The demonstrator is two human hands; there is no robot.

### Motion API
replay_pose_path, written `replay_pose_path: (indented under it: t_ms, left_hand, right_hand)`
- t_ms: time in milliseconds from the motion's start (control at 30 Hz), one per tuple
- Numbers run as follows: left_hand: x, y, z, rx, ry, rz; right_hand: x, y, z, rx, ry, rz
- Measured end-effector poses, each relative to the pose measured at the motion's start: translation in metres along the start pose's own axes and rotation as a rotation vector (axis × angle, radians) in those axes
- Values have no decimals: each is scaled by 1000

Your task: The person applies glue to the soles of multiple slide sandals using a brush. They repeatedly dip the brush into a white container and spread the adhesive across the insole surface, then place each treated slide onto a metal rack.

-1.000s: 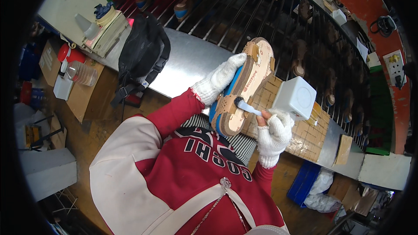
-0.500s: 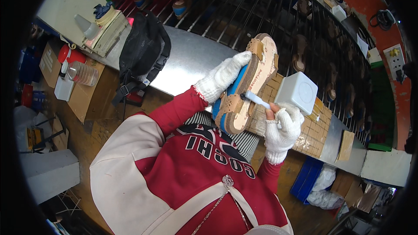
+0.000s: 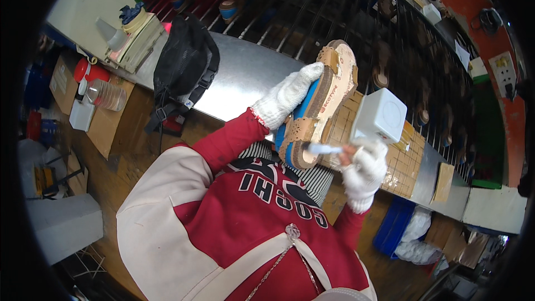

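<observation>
My left hand (image 3: 287, 97), in a white knit glove, is closed round the side of a sandal (image 3: 330, 103) built on a blue last. The sandal is held tilted, its pale bottom facing up, with tan perforated straps folded over the edges. In my right hand (image 3: 365, 171), gloved with the fingertips bare, is a small brush (image 3: 325, 149) with a white handle, slightly smeared by motion. Its dark tip meets the bottom near the end closest to me. A white square-sided plastic container (image 3: 382, 116) stands just beyond my right hand.
Under the container lies a board with a grid pattern (image 3: 400, 171) on the metal bench. Beyond runs a rack of dark bars (image 3: 284, 8) carrying several shoes. A black waist bag (image 3: 186, 61) lies to the left. A blue crate (image 3: 392, 224) sits below the bench at right.
The brush has moved from the middle edge of the sandal's bottom toward the end near me. My right hand shifted slightly; the left hand and sandal barely moved.
</observation>
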State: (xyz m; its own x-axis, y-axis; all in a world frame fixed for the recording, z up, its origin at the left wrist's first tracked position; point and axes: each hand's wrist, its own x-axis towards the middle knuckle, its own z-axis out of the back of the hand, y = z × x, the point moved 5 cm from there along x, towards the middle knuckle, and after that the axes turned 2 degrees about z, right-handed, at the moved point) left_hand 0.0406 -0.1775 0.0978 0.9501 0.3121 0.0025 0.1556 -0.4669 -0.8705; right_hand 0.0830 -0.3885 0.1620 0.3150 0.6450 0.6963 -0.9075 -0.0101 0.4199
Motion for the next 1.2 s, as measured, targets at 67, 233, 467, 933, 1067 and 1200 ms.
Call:
replay_pose_path:
  t_ms: [67, 233, 467, 933, 1067, 1200]
  left_hand:
    - [0, 3, -3, 12, -10, 32]
    - [1, 0, -6, -26, -33, -2]
    - [-15, -10, 32, -201, -216, 28]
    - [-17, -11, 49, -21, -290, -118]
    - [-3, -12, 53, -141, -246, -103]
    - [2, -9, 49, -195, -267, 13]
  right_hand:
    - [11, -15, 5, -88, -99, -122]
    - [22, -35, -3, -15, -182, -318]
    - [-27, 1, -32, 128, 138, -407]
    - [-12, 29, -30, -204, -42, -108]
    - [-10, 39, -32, -82, 6, 30]
    - [-6, 30, -29, -162, -72, -77]
